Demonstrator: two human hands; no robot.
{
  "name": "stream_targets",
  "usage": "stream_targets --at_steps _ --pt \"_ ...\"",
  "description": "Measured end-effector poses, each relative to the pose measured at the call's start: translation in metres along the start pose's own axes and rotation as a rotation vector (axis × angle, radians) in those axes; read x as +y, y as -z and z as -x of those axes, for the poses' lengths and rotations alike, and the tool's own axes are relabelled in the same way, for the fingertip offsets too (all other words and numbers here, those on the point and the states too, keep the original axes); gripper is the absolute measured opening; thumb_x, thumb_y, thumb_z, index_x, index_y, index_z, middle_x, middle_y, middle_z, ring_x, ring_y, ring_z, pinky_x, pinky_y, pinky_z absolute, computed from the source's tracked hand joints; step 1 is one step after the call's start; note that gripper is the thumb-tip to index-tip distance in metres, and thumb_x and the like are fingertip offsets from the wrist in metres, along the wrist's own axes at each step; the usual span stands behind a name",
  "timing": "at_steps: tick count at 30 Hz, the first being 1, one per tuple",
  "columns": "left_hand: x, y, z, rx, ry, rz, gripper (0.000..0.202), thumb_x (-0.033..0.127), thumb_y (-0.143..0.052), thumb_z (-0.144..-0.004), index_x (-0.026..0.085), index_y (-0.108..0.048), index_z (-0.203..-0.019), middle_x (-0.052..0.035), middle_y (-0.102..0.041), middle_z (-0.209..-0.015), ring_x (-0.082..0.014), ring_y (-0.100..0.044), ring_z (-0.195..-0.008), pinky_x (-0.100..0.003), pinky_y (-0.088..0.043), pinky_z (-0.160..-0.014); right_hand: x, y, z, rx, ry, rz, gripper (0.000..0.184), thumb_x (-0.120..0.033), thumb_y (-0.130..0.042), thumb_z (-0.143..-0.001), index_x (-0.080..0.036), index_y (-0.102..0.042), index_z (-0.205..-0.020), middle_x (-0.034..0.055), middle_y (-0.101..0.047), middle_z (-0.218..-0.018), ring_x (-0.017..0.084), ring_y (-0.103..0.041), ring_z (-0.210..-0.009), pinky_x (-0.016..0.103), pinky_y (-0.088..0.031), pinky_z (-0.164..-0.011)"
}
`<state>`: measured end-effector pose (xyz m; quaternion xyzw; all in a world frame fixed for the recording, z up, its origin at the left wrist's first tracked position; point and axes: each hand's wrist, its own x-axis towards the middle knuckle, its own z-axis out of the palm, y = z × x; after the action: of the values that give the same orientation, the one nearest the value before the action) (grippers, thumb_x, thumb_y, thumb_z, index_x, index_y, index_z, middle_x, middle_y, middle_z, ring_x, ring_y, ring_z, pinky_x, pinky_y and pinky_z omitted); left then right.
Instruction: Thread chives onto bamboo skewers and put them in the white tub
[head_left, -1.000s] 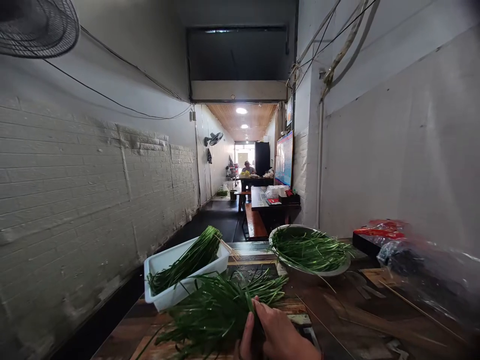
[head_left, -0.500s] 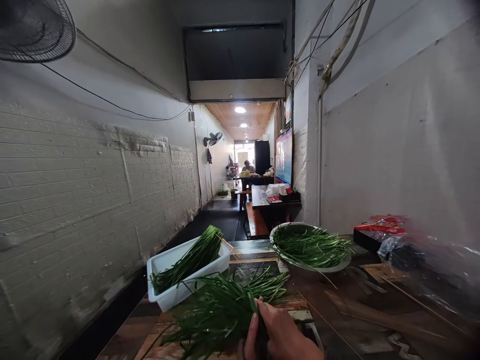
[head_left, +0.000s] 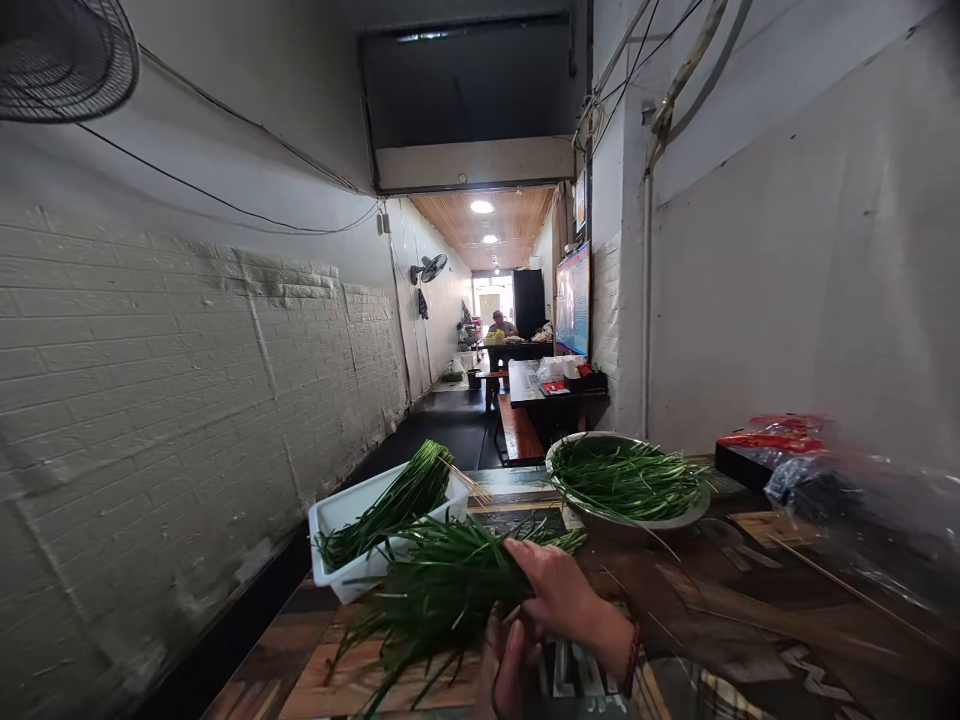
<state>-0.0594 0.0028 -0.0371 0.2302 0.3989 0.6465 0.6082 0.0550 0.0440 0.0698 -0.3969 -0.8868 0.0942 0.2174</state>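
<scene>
A loose bunch of green chives [head_left: 442, 590] lies over the near part of the table, its long leaves fanning to the left. My right hand [head_left: 562, 592] is closed over the bunch from above, with a red band at the wrist. Just below it, my left hand [head_left: 508, 665] is closed on the underside of the same bunch, close to the tabletop. Part of its fingers is hidden by the right hand and the leaves. Behind the bunch, a white plastic tray [head_left: 330, 578] holds a neat bundle of chives [head_left: 397, 500].
A round metal basin [head_left: 679, 518] heaped with loose chives stands to the right. Thin wooden sticks [head_left: 472, 486] lie by the tray. Plastic bags [head_left: 840, 510] and a black box [head_left: 739, 468] sit on the right. A person [head_left: 501, 323] is at a far table.
My hands and the held chives have shifted; my right hand is higher, with its wrist in sight, and more of my left hand shows. The view has shifted slightly.
</scene>
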Motion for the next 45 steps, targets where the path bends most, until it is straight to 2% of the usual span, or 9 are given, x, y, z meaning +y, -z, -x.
stream_targets --at_steps 7,10,15,18,23,26,32,37,45 --pt "0.027 0.017 0.008 0.066 -0.013 -0.037 0.093 0.058 -0.083 -0.045 0.023 -0.048 -0.125 -0.0093 -0.068 -0.099 -0.0215 -0.069 -0.074 -0.028 -0.050 -0.064 0.006 0.013 -0.038 0.014 0.135 0.137 0.077 -0.003 -0.055 -0.063 -0.021 -0.044 -0.138 0.0087 -0.061 -0.121 0.026 -0.057 -0.109 0.036 -0.038 -0.094" --pt "0.025 0.026 0.004 0.019 0.021 -0.028 0.082 0.058 -0.084 -0.046 0.023 -0.055 -0.114 -0.0061 -0.068 -0.086 -0.0189 -0.067 -0.067 -0.026 -0.048 -0.059 0.018 0.003 -0.040 -0.065 0.146 0.227 0.084 -0.002 -0.063 -0.061 -0.024 -0.042 -0.139 0.0089 -0.062 -0.120 0.028 -0.056 -0.111 0.040 -0.036 -0.098" --pt "0.012 0.031 -0.002 0.049 -0.007 0.059 0.077 0.059 -0.083 -0.048 0.023 -0.056 -0.111 -0.0025 -0.067 -0.077 -0.0140 -0.063 -0.057 -0.023 -0.044 -0.053 0.032 -0.013 -0.029 -0.091 0.081 0.179 0.091 -0.021 -0.079 -0.060 -0.020 -0.039 -0.142 0.0140 -0.055 -0.132 0.033 -0.049 -0.122 0.046 -0.033 -0.103" --pt "0.010 0.032 -0.003 0.054 -0.019 0.058 0.074 0.058 -0.080 -0.055 0.022 -0.056 -0.115 -0.0030 -0.068 -0.079 -0.0146 -0.064 -0.060 -0.024 -0.046 -0.057 0.037 0.001 -0.027 0.006 0.150 0.157 0.074 -0.025 -0.076 -0.068 -0.021 -0.047 -0.136 0.0118 -0.055 -0.133 0.030 -0.050 -0.121 0.044 -0.035 -0.102" --pt "0.012 0.035 -0.003 0.061 0.000 0.048 0.072 0.054 -0.080 -0.058 0.020 -0.055 -0.117 -0.0042 -0.068 -0.080 -0.0175 -0.067 -0.066 -0.027 -0.048 -0.064 0.056 0.046 -0.036 0.248 -0.053 0.136 0.050 -0.022 -0.063 -0.083 -0.017 -0.052 -0.132 0.0140 -0.061 -0.122 0.027 -0.057 -0.111 0.038 -0.042 -0.095" --pt "0.012 0.034 -0.001 0.053 -0.022 0.042 0.069 0.053 -0.079 -0.060 0.019 -0.056 -0.116 -0.0052 -0.069 -0.080 -0.0173 -0.067 -0.066 -0.027 -0.048 -0.063 0.062 0.050 -0.028 0.265 -0.061 0.120 0.042 -0.021 -0.058 -0.087 -0.016 -0.055 -0.128 0.0125 -0.064 -0.117 0.024 -0.059 -0.107 0.035 -0.044 -0.092" --pt "0.013 0.030 0.002 0.038 -0.039 -0.008 0.065 0.050 -0.082 -0.056 0.019 -0.061 -0.109 -0.0026 -0.067 -0.074 -0.0145 -0.064 -0.059 -0.025 -0.046 -0.057 0.040 -0.001 0.028 0.174 -0.026 -0.072 0.028 -0.017 -0.054 -0.085 -0.021 -0.063 -0.112 0.0045 -0.067 -0.096 0.018 -0.063 -0.085 0.027 -0.046 -0.077" --pt "0.013 0.030 0.004 0.021 -0.065 -0.030 0.064 0.055 -0.084 -0.051 0.018 -0.063 -0.099 -0.0038 -0.067 -0.070 -0.0139 -0.063 -0.058 -0.022 -0.045 -0.053 0.030 -0.045 0.064 0.053 -0.081 -0.173 0.020 -0.016 -0.053 -0.084 -0.022 -0.069 -0.095 0.0026 -0.069 -0.090 0.018 -0.064 -0.087 0.024 -0.043 -0.074" --pt "0.009 0.032 0.005 0.012 -0.089 -0.065 0.063 0.056 -0.085 -0.047 0.019 -0.065 -0.094 -0.0027 -0.066 -0.067 -0.0120 -0.061 -0.055 -0.020 -0.042 -0.049 0.034 -0.065 0.072 0.095 -0.178 -0.264 0.022 -0.012 -0.054 -0.081 -0.022 -0.072 -0.089 0.0022 -0.071 -0.089 0.016 -0.065 -0.083 0.022 -0.042 -0.072"
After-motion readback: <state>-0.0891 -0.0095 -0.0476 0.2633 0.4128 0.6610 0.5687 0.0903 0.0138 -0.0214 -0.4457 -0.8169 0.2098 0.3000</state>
